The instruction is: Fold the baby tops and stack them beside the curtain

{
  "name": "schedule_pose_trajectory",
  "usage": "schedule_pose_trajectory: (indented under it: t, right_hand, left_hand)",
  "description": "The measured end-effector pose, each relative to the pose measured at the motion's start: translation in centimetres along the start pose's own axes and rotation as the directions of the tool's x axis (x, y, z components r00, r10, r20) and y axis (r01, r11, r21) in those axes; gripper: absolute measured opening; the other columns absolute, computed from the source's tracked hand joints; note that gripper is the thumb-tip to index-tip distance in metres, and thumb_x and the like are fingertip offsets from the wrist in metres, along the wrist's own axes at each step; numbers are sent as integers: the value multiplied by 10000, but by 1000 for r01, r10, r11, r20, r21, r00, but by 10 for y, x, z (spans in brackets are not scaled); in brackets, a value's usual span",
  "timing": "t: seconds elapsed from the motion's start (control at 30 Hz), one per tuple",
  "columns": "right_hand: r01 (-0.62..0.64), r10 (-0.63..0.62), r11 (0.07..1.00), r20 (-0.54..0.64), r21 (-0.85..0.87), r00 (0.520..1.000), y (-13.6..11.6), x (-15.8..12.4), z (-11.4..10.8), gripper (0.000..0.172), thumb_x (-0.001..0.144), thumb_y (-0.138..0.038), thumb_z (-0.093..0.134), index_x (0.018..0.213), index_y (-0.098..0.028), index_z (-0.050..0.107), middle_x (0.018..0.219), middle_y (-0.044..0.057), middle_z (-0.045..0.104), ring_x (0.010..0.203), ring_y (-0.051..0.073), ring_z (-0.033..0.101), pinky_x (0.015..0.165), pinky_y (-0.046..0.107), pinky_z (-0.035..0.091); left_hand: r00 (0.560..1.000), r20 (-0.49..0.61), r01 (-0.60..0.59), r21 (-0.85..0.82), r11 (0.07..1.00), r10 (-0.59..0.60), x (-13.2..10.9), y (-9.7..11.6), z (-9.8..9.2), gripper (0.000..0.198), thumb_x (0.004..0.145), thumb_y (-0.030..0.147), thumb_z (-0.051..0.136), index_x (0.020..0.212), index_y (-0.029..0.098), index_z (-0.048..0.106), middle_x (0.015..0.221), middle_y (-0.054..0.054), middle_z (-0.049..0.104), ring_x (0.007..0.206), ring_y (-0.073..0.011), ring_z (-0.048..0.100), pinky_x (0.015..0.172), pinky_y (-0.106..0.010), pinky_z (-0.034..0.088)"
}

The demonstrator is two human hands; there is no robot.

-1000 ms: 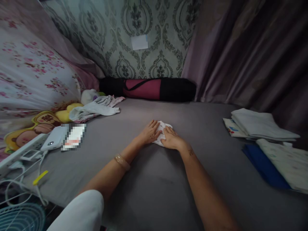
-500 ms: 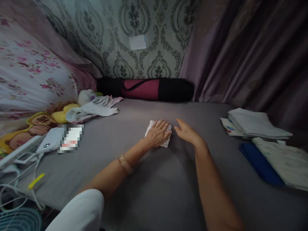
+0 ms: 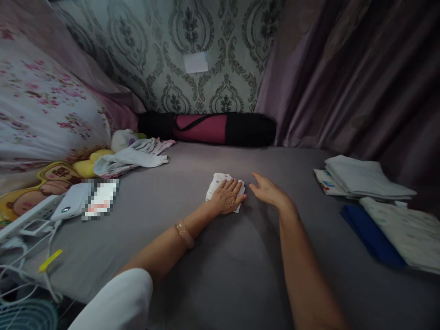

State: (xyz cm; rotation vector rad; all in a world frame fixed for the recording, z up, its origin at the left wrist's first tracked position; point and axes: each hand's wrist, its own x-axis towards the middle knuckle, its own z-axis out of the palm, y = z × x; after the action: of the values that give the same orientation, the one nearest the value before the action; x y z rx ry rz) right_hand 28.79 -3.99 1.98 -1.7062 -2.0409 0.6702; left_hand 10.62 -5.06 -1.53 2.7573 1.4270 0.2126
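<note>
A small folded white cloth with a faint print lies on the grey bed sheet. My left hand rests flat on top of it, fingers stretched out, covering much of its near right part. A bangle circles the left wrist. To the right of the cloth, my right hand hovers or rests just above the sheet, holding nothing, with thumb and fingers apart. It does not touch the cloth.
Folded cloths and a blue folded cloth lie at the right. Crumpled clothing, plush toys, a power strip and cables line the left. A black and red long bag lies against the wall.
My left hand has slid slightly toward me and right over the cloth, uncovering more of its far edge. My right hand has barely moved.
</note>
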Motion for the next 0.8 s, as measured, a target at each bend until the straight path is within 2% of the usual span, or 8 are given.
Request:
schedule_pose_trajectory:
  t: [0.1,0.23,0.37,0.47,0.53,0.63,0.73,0.8]
  right_hand:
    - [-10,10,1000,18,-26,1000,0,-1,-1,571,915,-258,482,1455,-82,416,1485,186,449,1380,262,419,1151,388,308]
    - [-18,18,999,17,-36,1000,1,1,-1,586,920,-271,464,1455,-38,408,1503,209,414,1402,260,387,1171,364,272]
    - [-34,35,999,22,-31,999,5,5,2,597,893,-284,476,1475,-172,407,1505,126,439,1404,236,387,1173,403,272]
    - [-28,29,999,38,-37,999,9,7,4,624,877,-307,477,1484,-182,398,1506,97,445,1403,247,390,1172,409,271]
    - [-32,34,998,52,-47,998,10,7,5,628,874,-320,476,1481,-171,408,1501,91,453,1397,264,396,1170,403,273]
    - [-47,51,998,86,-47,995,7,8,6,606,869,-323,493,1456,-180,454,1482,84,479,1398,287,393,1166,396,278]
    - [-80,88,995,128,-66,988,-5,5,10,491,878,-302,496,1349,-189,573,1398,102,564,1339,310,466,1126,429,331]
    - [-128,138,989,140,-80,980,-16,2,13,379,895,-319,481,1198,-203,676,1238,119,671,1194,317,593,1033,465,423]
  left_hand:
    - [1000,-6,15,-123,992,-16,0,-8,-24,578,1033,422,220,1484,98,378,1532,-159,393,1439,-251,331,1190,-430,247]
    - [968,-110,200,-205,958,-226,-10,-26,-46,563,1034,379,206,1490,90,363,1555,-156,353,1472,-264,253,1213,-454,167]
    - [944,37,323,-304,896,-327,-21,-37,-31,579,1002,440,303,1492,141,379,1576,-164,301,1475,-299,238,1203,-464,172]
    - [933,16,325,-460,826,-359,-24,-37,-14,562,952,401,473,1436,115,456,1573,-193,289,1460,-340,262,1201,-481,169]
    - [909,-68,288,-610,738,-411,-25,-35,-9,468,888,354,603,1317,171,578,1546,-151,367,1453,-345,277,1198,-490,185]
    - [864,-149,182,-799,573,-482,-27,-34,-9,263,829,265,676,1090,237,687,1474,-74,492,1447,-329,297,1144,-475,320]
    - [832,-100,137,-916,378,-545,-26,-34,-11,192,814,157,658,995,200,707,1446,-92,522,1453,-328,281,1115,-439,361]
    - [781,-10,150,-968,203,-624,-24,-36,-13,202,795,108,660,979,178,704,1444,-108,521,1455,-317,278,1132,-406,330]
